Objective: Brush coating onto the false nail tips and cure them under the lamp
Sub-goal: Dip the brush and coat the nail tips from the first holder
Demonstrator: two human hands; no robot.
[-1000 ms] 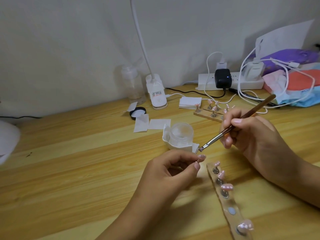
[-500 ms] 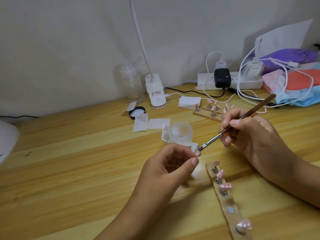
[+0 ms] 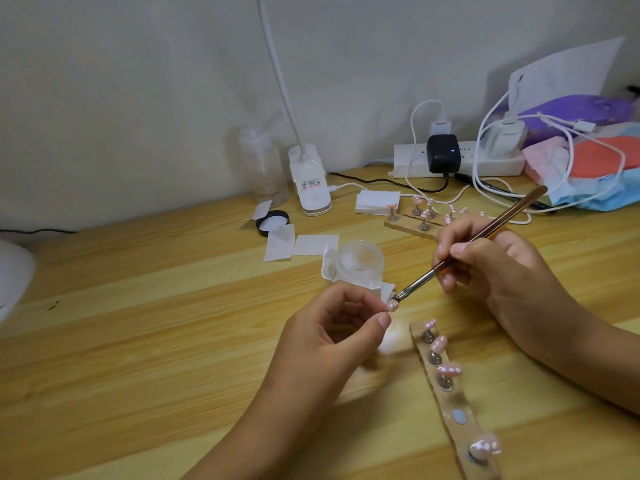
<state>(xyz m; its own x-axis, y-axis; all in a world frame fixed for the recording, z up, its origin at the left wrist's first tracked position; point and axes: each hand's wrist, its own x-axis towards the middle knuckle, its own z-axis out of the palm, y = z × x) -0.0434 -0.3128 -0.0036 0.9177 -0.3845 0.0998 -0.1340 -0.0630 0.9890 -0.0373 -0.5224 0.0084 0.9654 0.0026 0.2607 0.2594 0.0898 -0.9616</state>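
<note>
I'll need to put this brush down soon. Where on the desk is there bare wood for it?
The widest bare wood lies left of the left hand, in front of the paper squares and black lid. A narrower patch lies between the right hand and the blue packet. It is crowded around the jar, the near nail strip and the power strip.

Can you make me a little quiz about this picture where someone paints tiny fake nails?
1. True or false: the right hand holds the brush.
2. How many nail tips stand on the near wooden strip?
3. Fill the gap: the nail tip at the brush's bristles is pinched by the ____ hand.

Key:
1. True.
2. Four, with one spot empty.
3. The left hand.
</note>
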